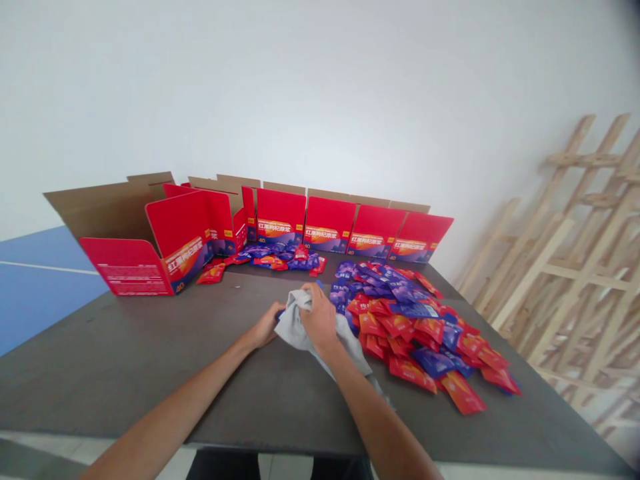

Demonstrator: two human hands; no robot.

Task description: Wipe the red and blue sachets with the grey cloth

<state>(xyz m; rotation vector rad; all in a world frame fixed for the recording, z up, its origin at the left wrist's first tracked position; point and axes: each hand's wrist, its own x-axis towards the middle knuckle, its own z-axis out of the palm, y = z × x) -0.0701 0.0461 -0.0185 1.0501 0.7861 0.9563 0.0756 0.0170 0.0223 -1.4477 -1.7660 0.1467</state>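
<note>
Over the middle of the dark grey table (pixel 240 393), my right hand (pixel 320 319) is closed on a light grey cloth (pixel 295 330). The cloth hangs down behind my right forearm. My left hand (pixel 266 325) is closed at the cloth's left side, gripping a purple sachet (pixel 279 315) that the cloth mostly covers. Both hands are close together, with the cloth against the sachet. Just right of them lies a large pile of red sachets (pixel 397 325) and purple sachets (pixel 400 283).
A smaller heap of mixed sachets (pixel 280 256) lies at the back. Behind it stands a row of open red cartons (pixel 327 223). Another open carton (pixel 135 267) is at the left, near a blue surface (pixel 35 283). Wooden frames (pixel 575 280) lean at the right wall.
</note>
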